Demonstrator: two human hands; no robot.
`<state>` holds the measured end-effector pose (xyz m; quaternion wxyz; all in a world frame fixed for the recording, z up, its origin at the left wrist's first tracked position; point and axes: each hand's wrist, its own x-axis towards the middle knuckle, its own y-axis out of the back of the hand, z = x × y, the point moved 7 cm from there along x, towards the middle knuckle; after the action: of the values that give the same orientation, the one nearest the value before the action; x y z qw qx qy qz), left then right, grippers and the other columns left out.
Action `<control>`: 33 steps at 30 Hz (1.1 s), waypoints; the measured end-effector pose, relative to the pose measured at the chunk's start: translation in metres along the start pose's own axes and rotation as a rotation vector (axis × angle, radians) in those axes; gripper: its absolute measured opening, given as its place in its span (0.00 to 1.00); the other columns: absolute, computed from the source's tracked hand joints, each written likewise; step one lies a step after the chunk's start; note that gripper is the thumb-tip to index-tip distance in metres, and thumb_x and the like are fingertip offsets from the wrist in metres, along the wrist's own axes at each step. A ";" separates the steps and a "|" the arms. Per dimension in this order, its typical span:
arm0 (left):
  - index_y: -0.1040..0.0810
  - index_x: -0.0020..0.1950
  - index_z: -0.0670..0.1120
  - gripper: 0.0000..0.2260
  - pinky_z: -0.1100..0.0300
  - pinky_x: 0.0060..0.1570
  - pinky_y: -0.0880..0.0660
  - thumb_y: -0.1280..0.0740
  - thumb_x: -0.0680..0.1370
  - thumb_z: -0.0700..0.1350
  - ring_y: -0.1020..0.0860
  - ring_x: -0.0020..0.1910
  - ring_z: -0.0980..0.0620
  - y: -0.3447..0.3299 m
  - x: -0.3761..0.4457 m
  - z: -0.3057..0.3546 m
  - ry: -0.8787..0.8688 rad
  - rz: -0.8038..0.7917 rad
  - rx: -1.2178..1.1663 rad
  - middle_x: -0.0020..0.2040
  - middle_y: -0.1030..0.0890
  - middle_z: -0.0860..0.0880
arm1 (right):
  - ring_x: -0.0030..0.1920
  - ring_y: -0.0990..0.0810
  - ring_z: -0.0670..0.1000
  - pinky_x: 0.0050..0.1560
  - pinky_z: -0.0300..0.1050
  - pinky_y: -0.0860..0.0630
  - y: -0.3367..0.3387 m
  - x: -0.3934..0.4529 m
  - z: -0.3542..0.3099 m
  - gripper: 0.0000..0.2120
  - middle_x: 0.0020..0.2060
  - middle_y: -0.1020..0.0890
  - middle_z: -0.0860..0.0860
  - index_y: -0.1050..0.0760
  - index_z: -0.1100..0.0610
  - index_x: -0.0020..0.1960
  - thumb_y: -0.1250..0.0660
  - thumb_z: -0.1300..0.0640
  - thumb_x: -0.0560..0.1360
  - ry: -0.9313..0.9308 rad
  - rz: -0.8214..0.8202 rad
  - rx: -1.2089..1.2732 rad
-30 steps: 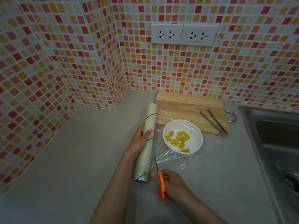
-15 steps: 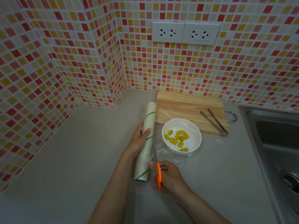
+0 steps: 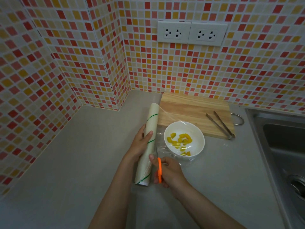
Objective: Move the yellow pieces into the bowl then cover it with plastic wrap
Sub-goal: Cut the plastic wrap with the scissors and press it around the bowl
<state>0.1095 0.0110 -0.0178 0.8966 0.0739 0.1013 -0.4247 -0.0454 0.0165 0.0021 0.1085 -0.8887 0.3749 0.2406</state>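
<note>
Wrap being cut off roll beside covered bowl

Film [image 3: 166, 146] is stretched from the roll [image 3: 149, 142] over the white bowl [image 3: 184, 139], which sits on the counter [image 3: 82, 162] just in front of the cutting board [image 3: 194, 111]. Yellow pieces [image 3: 180, 142] are seen inside the bowl, under the film. The roll is pinned to the counter by the left hand [image 3: 140, 144], fingers curled over it. Orange scissors [image 3: 159, 169] are gripped by the right hand [image 3: 168, 172], blades pointed into the film between roll and bowl; blade opening cannot be told.

Film is judged very light, thin, clingy and easily bunched or torn; it is best kept taut and taken by its free edges once cut. The bowl is likely rigid, breakable and easily slid if the film is tugged. The roll is judged light and prone to rolling.

Metal tongs [image 3: 220, 124] lie on the board, well clear. A sink [image 3: 280, 138] lies to the right, and sockets [image 3: 191, 33] are set in the tiled wall. Nothing is seen blocking the cut line.
</note>
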 end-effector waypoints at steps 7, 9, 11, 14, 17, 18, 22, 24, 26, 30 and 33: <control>0.39 0.74 0.48 0.24 0.47 0.67 0.31 0.37 0.79 0.47 0.27 0.65 0.47 0.003 0.003 -0.002 0.022 0.003 0.006 0.69 0.29 0.44 | 0.16 0.30 0.44 0.17 0.34 0.41 -0.008 0.004 -0.005 0.22 0.26 0.25 0.55 0.30 0.59 0.41 0.31 0.40 0.68 0.027 -0.048 -0.037; 0.39 0.74 0.48 0.24 0.46 0.67 0.31 0.38 0.79 0.47 0.27 0.65 0.46 0.004 0.002 -0.001 0.021 -0.004 0.010 0.69 0.29 0.44 | 0.17 0.29 0.44 0.17 0.34 0.41 -0.006 0.006 -0.005 0.21 0.26 0.25 0.55 0.29 0.58 0.39 0.31 0.39 0.68 0.019 -0.043 -0.031; 0.39 0.74 0.47 0.24 0.45 0.67 0.32 0.38 0.79 0.47 0.27 0.65 0.45 0.003 0.000 0.001 0.016 -0.011 -0.004 0.70 0.29 0.43 | 0.17 0.27 0.45 0.17 0.34 0.41 -0.004 0.009 -0.007 0.21 0.25 0.24 0.55 0.29 0.57 0.37 0.31 0.39 0.68 0.010 -0.024 -0.031; 0.38 0.73 0.45 0.23 0.45 0.67 0.32 0.38 0.79 0.45 0.27 0.65 0.44 0.002 -0.003 0.004 -0.001 -0.031 -0.029 0.69 0.28 0.42 | 0.19 0.24 0.47 0.18 0.33 0.42 -0.003 0.014 -0.012 0.21 0.22 0.24 0.51 0.30 0.56 0.33 0.31 0.39 0.67 0.006 -0.005 -0.023; 0.37 0.73 0.45 0.22 0.46 0.66 0.30 0.39 0.79 0.44 0.26 0.64 0.44 0.001 -0.005 0.007 -0.009 -0.039 -0.030 0.68 0.27 0.42 | 0.21 0.22 0.48 0.18 0.32 0.43 -0.003 0.018 -0.015 0.21 0.22 0.22 0.50 0.28 0.57 0.36 0.31 0.38 0.67 -0.014 0.000 0.004; 0.38 0.73 0.46 0.22 0.45 0.66 0.31 0.39 0.79 0.44 0.26 0.64 0.44 0.002 -0.005 0.007 -0.009 -0.035 -0.028 0.68 0.28 0.43 | 0.22 0.22 0.49 0.18 0.32 0.43 -0.003 0.019 -0.016 0.21 0.23 0.22 0.51 0.27 0.57 0.37 0.31 0.38 0.67 -0.023 0.002 0.012; 0.38 0.74 0.46 0.23 0.43 0.67 0.32 0.39 0.79 0.44 0.27 0.65 0.44 0.003 -0.003 0.007 -0.007 -0.019 -0.028 0.69 0.28 0.42 | 0.21 0.23 0.50 0.18 0.32 0.43 0.000 0.026 -0.021 0.20 0.23 0.22 0.52 0.27 0.55 0.32 0.30 0.38 0.66 -0.007 0.037 0.024; 0.39 0.74 0.46 0.23 0.44 0.67 0.32 0.39 0.80 0.44 0.27 0.66 0.44 0.003 -0.003 0.006 -0.004 -0.019 -0.031 0.69 0.29 0.42 | 0.21 0.22 0.50 0.18 0.32 0.43 0.001 0.029 -0.023 0.20 0.22 0.23 0.52 0.28 0.55 0.32 0.30 0.38 0.67 -0.004 0.037 0.032; 0.39 0.74 0.46 0.22 0.46 0.66 0.31 0.39 0.80 0.44 0.27 0.65 0.45 0.003 -0.005 0.007 -0.010 -0.020 -0.026 0.69 0.28 0.43 | 0.22 0.21 0.50 0.18 0.32 0.43 0.000 0.031 -0.026 0.21 0.23 0.22 0.52 0.29 0.56 0.36 0.31 0.38 0.67 -0.024 0.005 0.034; 0.37 0.73 0.45 0.21 0.50 0.63 0.28 0.41 0.80 0.42 0.24 0.62 0.47 0.005 -0.005 0.010 -0.039 -0.016 -0.018 0.67 0.26 0.42 | 0.22 0.22 0.50 0.19 0.31 0.43 0.001 0.038 -0.034 0.23 0.25 0.23 0.53 0.29 0.57 0.38 0.32 0.36 0.67 -0.046 -0.006 0.035; 0.36 0.72 0.45 0.20 0.56 0.57 0.25 0.40 0.80 0.42 0.22 0.57 0.49 0.005 -0.005 0.014 -0.060 -0.018 -0.006 0.65 0.24 0.42 | 0.22 0.22 0.49 0.19 0.31 0.42 0.001 0.045 -0.038 0.22 0.26 0.23 0.54 0.29 0.57 0.37 0.33 0.38 0.69 -0.055 -0.006 0.047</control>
<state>0.1122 0.0153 -0.0031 0.8956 0.0575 0.0764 -0.4345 -0.0059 -0.0254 0.0119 0.1402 -0.8802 0.3745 0.2556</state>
